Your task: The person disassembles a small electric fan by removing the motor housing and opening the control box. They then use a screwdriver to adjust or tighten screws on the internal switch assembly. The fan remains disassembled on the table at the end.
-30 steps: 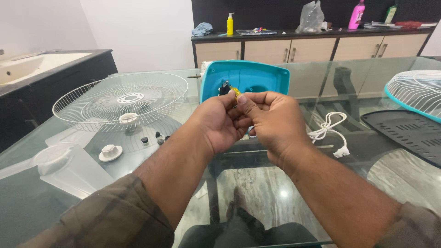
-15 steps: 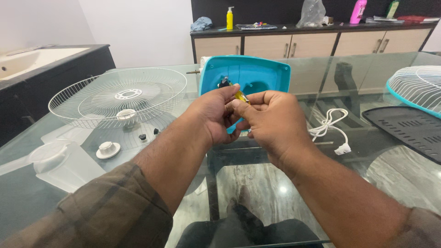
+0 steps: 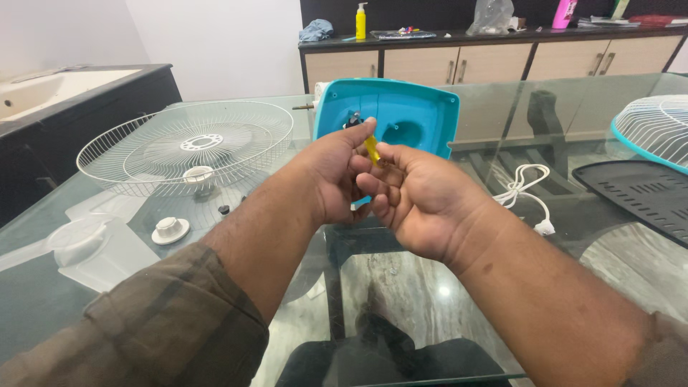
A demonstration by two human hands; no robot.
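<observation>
Yellow piece (image 3: 372,150) pinched btwn both hands (image 3: 383,183), just before teal housing (image 3: 412,118) edge.

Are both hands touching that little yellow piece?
Touching. The head view shows the small yellow piece pinched between the left hand fingertips and the right hand thumb and forefinger, in front of the teal fan housing.

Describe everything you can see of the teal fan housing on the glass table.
The teal fan housing is a rounded-rectangular shell of glossy plastic, standing tilted with its hollow side toward the camera. Inside are a round recess and a small dark fitting at upper left; a metal shaft sticks out of its left side. It rests on the glass table behind the left hand and right hand, which hide its lower edge.
</observation>
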